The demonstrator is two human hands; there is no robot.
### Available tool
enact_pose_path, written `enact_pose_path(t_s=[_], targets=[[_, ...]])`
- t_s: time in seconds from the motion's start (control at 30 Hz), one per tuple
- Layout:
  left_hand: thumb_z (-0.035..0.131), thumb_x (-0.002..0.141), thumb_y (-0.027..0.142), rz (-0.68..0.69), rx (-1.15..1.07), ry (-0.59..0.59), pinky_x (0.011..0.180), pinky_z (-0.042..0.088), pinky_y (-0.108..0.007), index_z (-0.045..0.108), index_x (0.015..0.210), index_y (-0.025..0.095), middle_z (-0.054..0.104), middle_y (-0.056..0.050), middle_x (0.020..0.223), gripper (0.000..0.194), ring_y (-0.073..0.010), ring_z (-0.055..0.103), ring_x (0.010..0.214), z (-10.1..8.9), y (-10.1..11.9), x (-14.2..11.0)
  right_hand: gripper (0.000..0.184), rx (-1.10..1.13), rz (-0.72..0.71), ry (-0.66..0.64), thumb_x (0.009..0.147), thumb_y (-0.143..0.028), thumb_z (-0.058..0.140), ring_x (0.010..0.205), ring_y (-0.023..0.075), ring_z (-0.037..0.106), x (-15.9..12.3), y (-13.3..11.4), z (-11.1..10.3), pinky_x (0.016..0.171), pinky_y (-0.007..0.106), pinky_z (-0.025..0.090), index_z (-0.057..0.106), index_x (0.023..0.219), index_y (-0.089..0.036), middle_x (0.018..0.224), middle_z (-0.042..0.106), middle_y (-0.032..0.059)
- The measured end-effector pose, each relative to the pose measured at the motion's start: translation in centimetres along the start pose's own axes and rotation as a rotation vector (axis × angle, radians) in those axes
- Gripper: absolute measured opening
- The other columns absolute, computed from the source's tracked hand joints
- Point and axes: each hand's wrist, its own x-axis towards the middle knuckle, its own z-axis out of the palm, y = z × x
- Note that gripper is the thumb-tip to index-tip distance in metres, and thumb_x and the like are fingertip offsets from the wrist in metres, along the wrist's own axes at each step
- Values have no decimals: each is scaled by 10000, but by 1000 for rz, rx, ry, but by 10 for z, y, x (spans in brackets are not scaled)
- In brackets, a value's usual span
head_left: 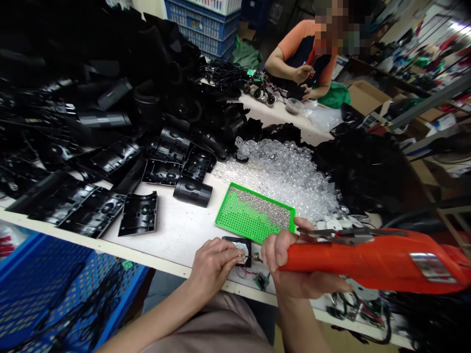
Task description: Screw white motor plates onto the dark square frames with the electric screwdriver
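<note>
An orange electric screwdriver (353, 262) lies in my right hand (283, 255), its fingers wrapped round the front of the body. The bit points left at a white round piece (239, 246) set on a small black block (246, 263) near the table's front edge. My left hand (217, 260) is closed in a pinch over that piece, close to the bit's tip; what the fingertips hold is too small to tell. Thin wires run from the block to a small green circuit board (262, 280). Just beyond lies a green perforated tray (241, 230) with many small silver screws.
Black half-shells (138, 213) crowd the left, beside a heap of clear plastic parts (290, 166). A blue crate (128, 284) with cables stands below the table edge. Across the table sits another person (294, 59), hands at work. Loose wired boards (362, 304) lie at right.
</note>
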Motion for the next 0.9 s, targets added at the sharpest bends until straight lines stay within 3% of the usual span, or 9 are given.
enact_pose_path(t_s=[0.13, 0.3, 0.53, 0.9], targets=[[520, 940, 235, -41, 116, 87, 752, 481, -323, 722, 982, 230, 729, -55, 953, 206, -188, 637, 869, -3, -10, -1, 680, -54, -44, 11, 672, -792, 568, 342, 102, 375, 3, 2, -12, 370, 232, 362, 631, 1120, -283, 492, 469, -73], [537, 928, 206, 141, 169, 71, 828, 460, -343, 714, 1004, 242, 731, -54, 1075, 196, -206, 625, 986, 5, -18, -2, 658, -96, -15, 23, 660, -779, 597, 325, 101, 363, 1, 19, -22, 350, 224, 360, 621, 1095, -286, 468, 445, -88], [531, 939, 208, 172, 208, 61, 823, 439, -329, 703, 1019, 235, 760, -25, 988, 191, -192, 639, 965, 19, -22, -5, 662, -49, 13, 29, 634, -729, 673, 346, 99, 393, -6, 42, -30, 369, 219, 356, 604, 1101, -266, 504, 484, -83], [565, 924, 186, 192, 277, 90, 800, 422, -312, 695, 1011, 220, 756, -23, 986, 160, -192, 648, 979, 22, -20, -8, 630, -139, -7, 11, 679, -741, 625, 391, 106, 416, -19, 50, -33, 431, 240, 371, 577, 1086, -262, 523, 486, -81]])
